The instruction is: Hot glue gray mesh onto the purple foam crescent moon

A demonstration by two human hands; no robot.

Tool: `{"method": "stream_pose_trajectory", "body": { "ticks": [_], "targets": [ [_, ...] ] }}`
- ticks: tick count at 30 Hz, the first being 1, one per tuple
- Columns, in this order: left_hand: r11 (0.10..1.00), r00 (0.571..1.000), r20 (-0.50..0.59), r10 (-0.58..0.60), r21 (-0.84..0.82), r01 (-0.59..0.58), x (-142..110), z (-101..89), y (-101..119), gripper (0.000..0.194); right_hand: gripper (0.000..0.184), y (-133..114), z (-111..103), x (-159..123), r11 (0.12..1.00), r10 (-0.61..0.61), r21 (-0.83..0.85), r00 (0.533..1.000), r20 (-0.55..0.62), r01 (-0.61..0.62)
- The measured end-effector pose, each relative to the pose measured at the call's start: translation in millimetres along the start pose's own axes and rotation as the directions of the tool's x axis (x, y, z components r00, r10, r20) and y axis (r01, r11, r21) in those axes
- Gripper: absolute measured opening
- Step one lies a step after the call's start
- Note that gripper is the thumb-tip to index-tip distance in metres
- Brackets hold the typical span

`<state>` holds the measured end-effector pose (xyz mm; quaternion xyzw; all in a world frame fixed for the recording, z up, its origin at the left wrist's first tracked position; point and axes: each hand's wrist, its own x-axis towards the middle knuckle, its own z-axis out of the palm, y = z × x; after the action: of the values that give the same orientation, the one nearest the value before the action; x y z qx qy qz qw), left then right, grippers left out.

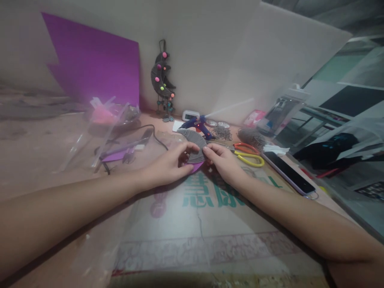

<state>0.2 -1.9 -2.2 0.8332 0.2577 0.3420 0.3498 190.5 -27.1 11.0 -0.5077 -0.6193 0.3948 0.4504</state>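
Between my hands is a crescent piece (pixel 191 138) wound with grey yarn, its lower tip still showing bare purple (pixel 197 166). My left hand (pixel 180 160) grips it from the left, thumb below and fingers curled over the wound part. Thumb and fingertips of my right hand (pixel 220 158) pinch at its right edge. A strand of yarn (pixel 200 222) hangs down over the printed sheet beneath. Just behind the crescent lies a blue glue gun (pixel 195 123) with a small red light and a long white glue stick.
Orange-handled scissors (pixel 246 149), yellow-handled pliers or cutters (pixel 250 159) and a phone (pixel 288 173) lie to the right, near a grey yarn ball (pixel 251 138). Purple sheets (pixel 99 60) lean at the back left beside a hanging moon ornament (pixel 163 78). Plastic bags (pixel 105 116) lie left.
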Motion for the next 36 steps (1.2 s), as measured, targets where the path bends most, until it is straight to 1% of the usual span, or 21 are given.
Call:
{"method": "stream_pose_trajectory", "body": {
  "ticks": [5, 9, 12, 14, 16, 18, 21, 25, 29, 32, 34, 36],
  "targets": [
    [0.998, 1.000, -0.016, 0.018, -0.053, -0.019, 2, 1.4, -4, 0.040, 0.035, 1, -1, -1, 0.999, 0.014, 0.029, 1.000, -0.001, -0.014],
    [0.999, 1.000, -0.016, 0.011, -0.048, -0.012, 2, 1.7, -4, 0.041, 0.035, 2, -1, -1, 1.000, -0.004, 0.029, 1.000, -0.013, 0.004],
    [0.999, 0.999, -0.048, -0.020, -0.043, 0.018, 2, 1.0, -3, 0.040, 0.034, 1, -2, 0, 0.998, -0.027, 0.059, 1.000, -0.001, 0.027],
    [0.998, 0.996, -0.080, -0.044, -0.049, 0.041, 2, 0.4, -3, 0.038, 0.028, 0, -3, 1, 0.996, -0.043, 0.077, 0.999, 0.016, 0.042],
    [0.997, 0.991, -0.119, -0.063, -0.050, 0.057, 3, 0.0, -4, 0.037, 0.022, -1, -3, 1, 0.996, -0.057, 0.068, 0.998, 0.039, 0.055],
    [0.997, 0.987, -0.140, -0.075, -0.046, 0.069, 3, 0.0, -4, 0.037, 0.021, -1, -2, 1, 0.998, -0.057, 0.043, 0.996, 0.069, 0.054],
    [0.997, 0.989, -0.124, -0.075, -0.040, 0.070, 3, 0.6, -4, 0.037, 0.024, 3, -2, 1, 0.998, -0.061, 0.027, 0.994, 0.088, 0.059],
    [0.998, 0.994, -0.089, -0.061, -0.012, 0.060, 2, 0.9, -3, 0.036, 0.028, 9, -2, 3, 0.998, -0.051, 0.034, 0.995, 0.084, 0.048],
    [0.998, 0.995, -0.082, -0.064, 0.006, 0.064, 3, 0.4, -2, 0.037, 0.028, 9, -2, 2, 0.998, -0.062, 0.008, 0.996, 0.070, 0.061],
    [0.998, 0.995, -0.083, -0.058, 0.012, 0.059, 3, 0.5, -2, 0.036, 0.024, 5, -2, 1, 0.998, -0.067, 0.023, 0.996, 0.066, 0.066],
    [0.998, 0.994, -0.091, -0.056, -0.004, 0.056, 3, 0.8, -3, 0.035, 0.018, 3, -2, 0, 0.997, -0.060, 0.045, 0.996, 0.071, 0.057],
    [0.998, 0.992, -0.110, -0.056, -0.016, 0.054, 4, 1.0, -5, 0.035, 0.014, 4, -2, 1, 0.997, -0.074, 0.019, 0.995, 0.066, 0.073]
  ]
}}
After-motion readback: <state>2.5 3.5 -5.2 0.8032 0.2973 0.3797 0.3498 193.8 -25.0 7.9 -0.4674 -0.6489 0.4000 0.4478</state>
